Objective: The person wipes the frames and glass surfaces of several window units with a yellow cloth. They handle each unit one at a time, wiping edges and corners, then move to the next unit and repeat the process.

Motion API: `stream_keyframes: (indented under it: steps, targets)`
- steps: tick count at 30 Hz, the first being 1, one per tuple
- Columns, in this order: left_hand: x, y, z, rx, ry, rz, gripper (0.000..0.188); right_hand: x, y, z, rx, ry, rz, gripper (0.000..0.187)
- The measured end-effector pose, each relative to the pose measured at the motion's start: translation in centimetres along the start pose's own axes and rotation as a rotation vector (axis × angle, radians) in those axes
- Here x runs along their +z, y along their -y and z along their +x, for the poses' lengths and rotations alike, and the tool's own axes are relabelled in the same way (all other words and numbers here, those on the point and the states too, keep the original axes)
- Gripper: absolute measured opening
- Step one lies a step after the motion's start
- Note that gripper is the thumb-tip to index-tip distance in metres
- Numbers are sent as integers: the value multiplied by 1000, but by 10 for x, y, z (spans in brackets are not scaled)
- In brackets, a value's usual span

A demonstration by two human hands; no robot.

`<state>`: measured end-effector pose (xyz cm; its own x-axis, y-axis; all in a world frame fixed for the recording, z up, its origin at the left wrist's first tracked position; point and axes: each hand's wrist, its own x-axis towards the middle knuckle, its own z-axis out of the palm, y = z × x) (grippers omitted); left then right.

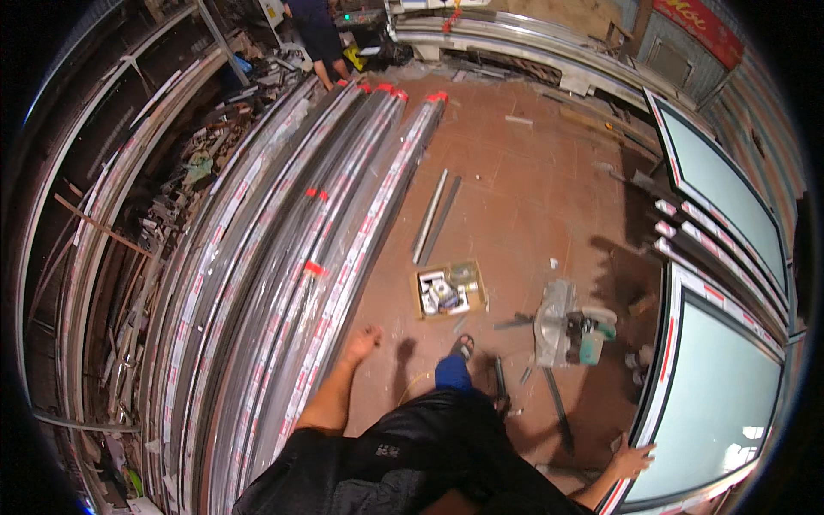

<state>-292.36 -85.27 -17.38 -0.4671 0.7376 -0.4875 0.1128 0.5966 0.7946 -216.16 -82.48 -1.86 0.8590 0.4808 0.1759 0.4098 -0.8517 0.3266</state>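
My left hand (pixel 365 342) hangs over the floor beside the wrapped profiles, its fingers loosely bent and apart with nothing visible in them. At the lower right, my right hand (pixel 632 463) grips the near edge of a framed glass panel (pixel 712 378), its fingers lying over the white and black frame. This panel has pale, bluish glass and stands leaning at my right side. Ahead of my left hand, an open cardboard box (pixel 477 306) on the floor holds small packets and parts.
Long plastic-wrapped profiles (pixel 343 266) lie along the left. Two loose bars (pixel 429 219) lie on the red-brown floor (pixel 498 180). A green miter saw (pixel 592 336) stands right of the box. More framed panels (pixel 721 163) lean at right. Another person (pixel 318 39) stands far left.
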Motion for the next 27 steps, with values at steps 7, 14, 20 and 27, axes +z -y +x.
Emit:
stream_keyframes:
  steps: [7, 14, 20, 27]
  targets:
    - [30, 25, 27, 87, 415, 655, 50, -5, 12, -7, -135, -23, -175, 84]
    - [-15, -17, 130, -459, 225, 329, 39, -22, 39, 4, 176, 325, 36, 99]
    - [-132, -193, 372, 298, 201, 1106, 58, -38, 109, -78, 176, -75, 445, 114]
    - [-392, -688, 450, 1012, -1185, 733, 77, -152, 377, -263, -435, -4, 1088, 108]
